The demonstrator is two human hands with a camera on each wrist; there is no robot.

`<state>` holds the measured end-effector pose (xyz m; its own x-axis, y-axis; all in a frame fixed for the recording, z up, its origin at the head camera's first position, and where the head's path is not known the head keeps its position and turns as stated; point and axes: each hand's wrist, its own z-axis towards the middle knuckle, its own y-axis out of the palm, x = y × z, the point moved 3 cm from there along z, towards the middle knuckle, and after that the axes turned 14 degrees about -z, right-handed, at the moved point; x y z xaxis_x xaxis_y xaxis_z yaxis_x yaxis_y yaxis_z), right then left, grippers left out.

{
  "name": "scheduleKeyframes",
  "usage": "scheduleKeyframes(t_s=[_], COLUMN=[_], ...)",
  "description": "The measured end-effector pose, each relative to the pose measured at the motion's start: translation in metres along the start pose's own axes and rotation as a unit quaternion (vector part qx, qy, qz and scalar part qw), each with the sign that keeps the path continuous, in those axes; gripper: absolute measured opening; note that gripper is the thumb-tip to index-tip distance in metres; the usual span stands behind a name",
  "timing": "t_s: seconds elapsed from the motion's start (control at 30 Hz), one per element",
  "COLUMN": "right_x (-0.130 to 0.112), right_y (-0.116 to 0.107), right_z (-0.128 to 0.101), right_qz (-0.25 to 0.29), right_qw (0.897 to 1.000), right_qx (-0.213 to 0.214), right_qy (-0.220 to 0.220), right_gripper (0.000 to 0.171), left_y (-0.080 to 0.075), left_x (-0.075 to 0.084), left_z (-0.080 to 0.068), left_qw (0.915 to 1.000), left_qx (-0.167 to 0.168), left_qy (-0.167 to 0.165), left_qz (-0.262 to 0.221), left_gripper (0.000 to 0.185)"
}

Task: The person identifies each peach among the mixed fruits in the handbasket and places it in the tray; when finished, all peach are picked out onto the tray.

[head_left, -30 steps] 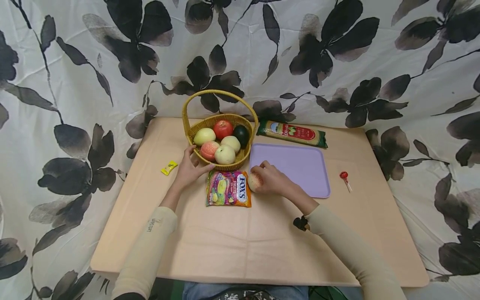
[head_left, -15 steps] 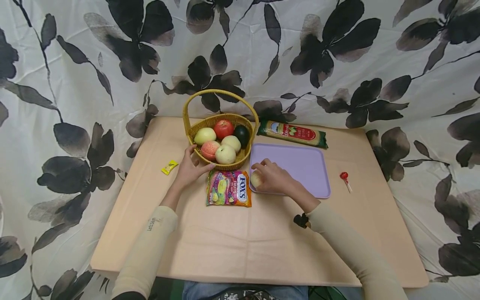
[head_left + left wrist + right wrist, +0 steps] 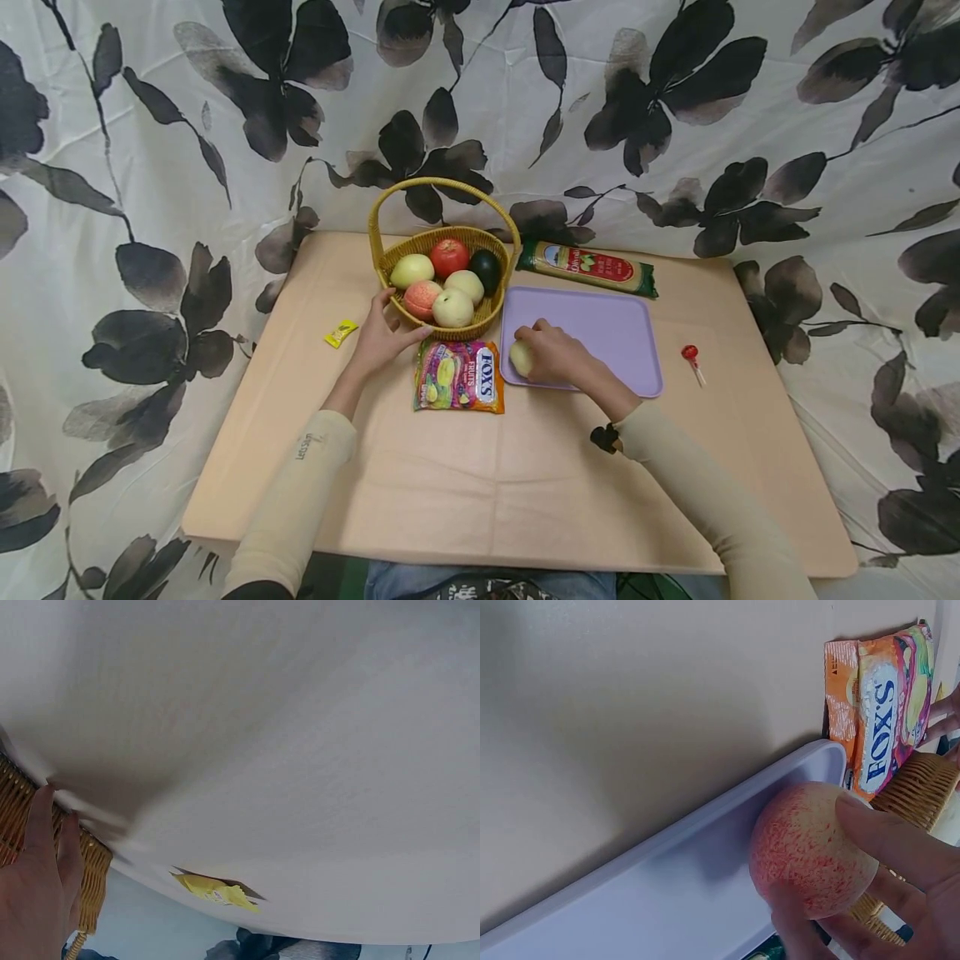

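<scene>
- My right hand point(image 3: 555, 357) has its fingers curled round a pale, pink-speckled fruit point(image 3: 810, 851), holding it over the near left corner of the purple tray point(image 3: 600, 325); from the wrist view I cannot tell whether the fruit touches the tray floor yet.
- My left hand point(image 3: 382, 333) grips the near rim of the wicker basket point(image 3: 480, 321), thumb and fingers against the weave, steadying it.
- As I judge it, this is the first fruit to reach the tray: nothing else lies on it, and five pieces sit in the basket, so most of the work looks left.
- The tray's raised lip runs just beside the fruit, and the candy bag point(image 3: 457, 377) lies just outside that corner, so room is tight to my left.
- The rest of the tray is open toward the far and right sides, with the pasta packet point(image 3: 588, 267) beyond its far edge and a lollipop point(image 3: 692, 358) well apart to the right.
</scene>
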<state>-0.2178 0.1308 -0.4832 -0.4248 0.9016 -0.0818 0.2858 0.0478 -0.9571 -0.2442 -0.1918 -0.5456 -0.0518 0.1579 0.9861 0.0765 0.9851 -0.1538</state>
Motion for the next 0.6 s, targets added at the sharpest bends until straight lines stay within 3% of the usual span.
scheduleKeyframes(t_s=[0.4, 0.6], right_x=[-0.0072, -0.0083], right_y=[0.0038, 0.004], right_z=[0.0037, 0.0024], right_qz=[0.056, 0.051], right_qw=[0.996, 0.998], right_qx=[0.019, 0.006], right_qy=[-0.063, -0.046], right_gripper=[0.061, 0.064], left_y=[-0.0009, 0.0002], left_x=[0.0, 0.0002], left_z=[0.0008, 0.0005], left_qw=[1.0, 1.0], left_qx=[-0.001, -0.001], left_qy=[0.003, 0.006], left_qz=[0.002, -0.002], left_gripper=[0.119, 0.118])
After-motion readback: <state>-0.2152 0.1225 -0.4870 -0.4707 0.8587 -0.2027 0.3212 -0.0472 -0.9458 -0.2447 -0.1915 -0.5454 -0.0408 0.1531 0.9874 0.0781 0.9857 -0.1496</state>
